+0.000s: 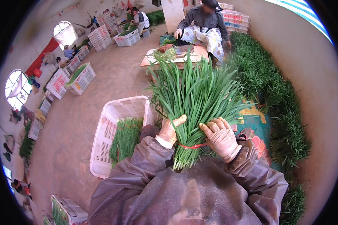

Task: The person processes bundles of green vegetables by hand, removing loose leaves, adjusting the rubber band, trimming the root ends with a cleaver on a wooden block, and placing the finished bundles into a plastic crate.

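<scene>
Between my gloved hands is a thick bundle of green garlic chives [195,95], its leaves fanning away from me and its pale cut ends pointing at my apron [183,191]. A red band [194,146] circles the bundle near the cut ends. My left hand [171,130] grips the left side, thumb lying over the leaves. On the right side my right hand [221,137] rests with fingers curled against the leaves. Both gloves are pale and stained. The undersides of the hands and the back of the bundle are hidden.
A white plastic crate [97,146] holding banded chives [126,140] stands at my left. Ahead is a low wooden table [146,59] with trimmings, and a seated co-worker [202,25] behind it. Heaped chives [270,78] line the right wall. More crates [81,80] stand across the floor.
</scene>
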Demonstrator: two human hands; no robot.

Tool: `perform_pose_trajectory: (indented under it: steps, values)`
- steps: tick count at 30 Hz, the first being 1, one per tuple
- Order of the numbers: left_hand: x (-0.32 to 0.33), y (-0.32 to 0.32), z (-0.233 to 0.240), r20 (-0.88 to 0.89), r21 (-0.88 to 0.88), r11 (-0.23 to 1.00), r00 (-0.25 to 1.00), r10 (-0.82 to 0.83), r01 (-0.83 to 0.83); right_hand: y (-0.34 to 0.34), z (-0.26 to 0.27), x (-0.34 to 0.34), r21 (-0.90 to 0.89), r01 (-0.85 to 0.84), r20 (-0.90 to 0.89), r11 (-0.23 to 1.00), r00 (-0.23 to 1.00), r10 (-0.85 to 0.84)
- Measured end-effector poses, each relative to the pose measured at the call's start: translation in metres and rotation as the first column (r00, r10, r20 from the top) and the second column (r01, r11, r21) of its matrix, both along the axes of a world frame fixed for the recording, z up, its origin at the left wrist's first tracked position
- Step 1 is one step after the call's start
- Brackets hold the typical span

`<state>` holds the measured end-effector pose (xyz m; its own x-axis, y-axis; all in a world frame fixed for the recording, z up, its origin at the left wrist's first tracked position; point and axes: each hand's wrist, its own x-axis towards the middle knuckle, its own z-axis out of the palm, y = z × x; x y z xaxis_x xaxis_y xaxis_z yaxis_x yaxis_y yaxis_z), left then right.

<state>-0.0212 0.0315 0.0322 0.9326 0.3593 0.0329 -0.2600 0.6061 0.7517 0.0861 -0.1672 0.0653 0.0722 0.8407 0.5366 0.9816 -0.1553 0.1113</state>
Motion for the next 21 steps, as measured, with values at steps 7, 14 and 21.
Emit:
perform_pose_trajectory:
  steps: [7,14,21]
  values:
    - [0.02,0.014,0.009,-0.195,-0.143,0.947,0.93,-0.31,0.286,-0.004,0.01,0.009,-0.07,-0.113,0.154,0.991,0.98,0.123]
    - [0.001,0.043,0.003,0.218,-0.239,0.752,0.789,-0.574,0.614,-0.003,0.008,0.037,0.233,0.023,-0.187,0.972,0.982,0.022]
    - [-0.042,-0.026,0.008,0.248,0.464,0.884,0.966,-0.067,-0.058,0.015,0.001,-0.009,0.555,0.141,-0.504,0.82,0.841,0.197]
